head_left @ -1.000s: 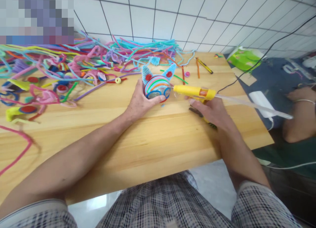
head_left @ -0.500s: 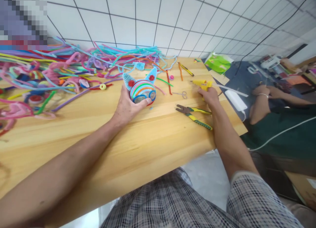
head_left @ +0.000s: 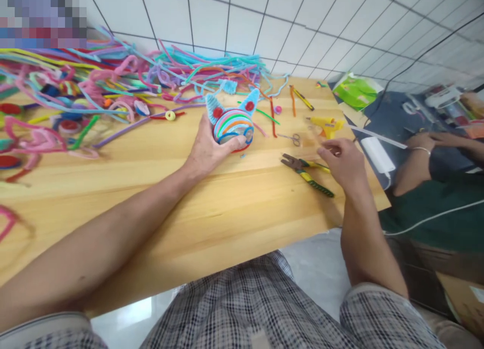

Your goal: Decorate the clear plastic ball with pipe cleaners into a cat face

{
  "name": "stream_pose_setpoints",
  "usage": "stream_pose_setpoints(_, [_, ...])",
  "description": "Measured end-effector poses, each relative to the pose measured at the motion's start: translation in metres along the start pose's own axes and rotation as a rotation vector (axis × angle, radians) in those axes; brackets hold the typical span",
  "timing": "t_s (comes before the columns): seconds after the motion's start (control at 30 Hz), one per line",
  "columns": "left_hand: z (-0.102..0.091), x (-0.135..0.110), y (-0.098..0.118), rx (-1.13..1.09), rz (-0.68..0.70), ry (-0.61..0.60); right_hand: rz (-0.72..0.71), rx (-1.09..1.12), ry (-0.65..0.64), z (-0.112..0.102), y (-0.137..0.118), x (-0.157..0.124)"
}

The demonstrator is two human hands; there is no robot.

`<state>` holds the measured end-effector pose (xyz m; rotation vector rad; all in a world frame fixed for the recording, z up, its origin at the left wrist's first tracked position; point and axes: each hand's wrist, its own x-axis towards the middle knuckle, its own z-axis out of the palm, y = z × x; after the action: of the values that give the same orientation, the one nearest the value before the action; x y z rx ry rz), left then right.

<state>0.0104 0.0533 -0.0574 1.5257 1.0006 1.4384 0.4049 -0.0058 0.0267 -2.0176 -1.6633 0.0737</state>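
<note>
My left hand (head_left: 212, 150) is closed around a round animal head (head_left: 233, 127) made of coloured pipe cleaners, its thumb across the front. The head has striped bands, blue ring eyes and two pointed light-blue ears with red centres. My right hand (head_left: 345, 162) is loosely bent, with a gap between thumb and fingers and nothing visible in it. Just beyond it lies a yellow glue gun (head_left: 328, 127) on its side. Pliers with yellow-green handles (head_left: 313, 181) rest to its left, partly behind it. Small scissors (head_left: 295, 138) lie between the head and the glue gun.
Heaps of pipe cleaners (head_left: 124, 81) cover the back and left of the wooden table (head_left: 212, 213). A yellow utility knife (head_left: 303, 99) lies near the tiled wall. Past the right edge are a green packet (head_left: 355, 92), a white power strip (head_left: 379, 155) and another person's arm (head_left: 414, 162).
My right hand has let go of the glue gun and drawn back toward me; the gun lies on the table. My left hand still holds the animal head. The whole view has shifted slightly.
</note>
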Motion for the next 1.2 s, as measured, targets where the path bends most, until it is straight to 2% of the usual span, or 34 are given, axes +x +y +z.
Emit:
stream_pose_setpoints(0.13, [-0.001,0.001,-0.006,0.023,0.042,0.009,-0.314,0.255,-0.271,0.033,-0.072,-0.021])
stream_pose_setpoints(0.23, [-0.001,0.001,-0.010,0.039,0.053,0.027,-0.477,0.354,-0.417,0.068,-0.108,-0.024])
stream_pose_setpoints(0.33, [0.000,0.001,-0.011,0.044,0.040,0.051,-0.573,0.380,-0.437,0.095,-0.120,-0.022])
stream_pose_setpoints(0.47, [0.003,0.002,-0.009,0.033,0.030,0.061,-0.591,0.385,-0.426,0.112,-0.121,-0.021])
stream_pose_setpoints(0.63, [0.004,0.002,-0.005,0.027,0.031,0.067,-0.622,0.422,-0.395,0.110,-0.122,-0.025])
stream_pose_setpoints(0.93, [0.004,0.002,-0.005,0.032,0.049,0.052,-0.204,0.810,-0.373,0.072,-0.127,-0.024])
stream_pose_setpoints(1.07, [0.004,0.001,-0.001,0.033,0.033,0.048,-0.137,0.869,-0.360,0.064,-0.136,-0.021])
stream_pose_setpoints(1.2, [0.004,-0.001,0.002,0.040,0.028,0.051,-0.140,0.914,-0.332,0.063,-0.145,-0.020])
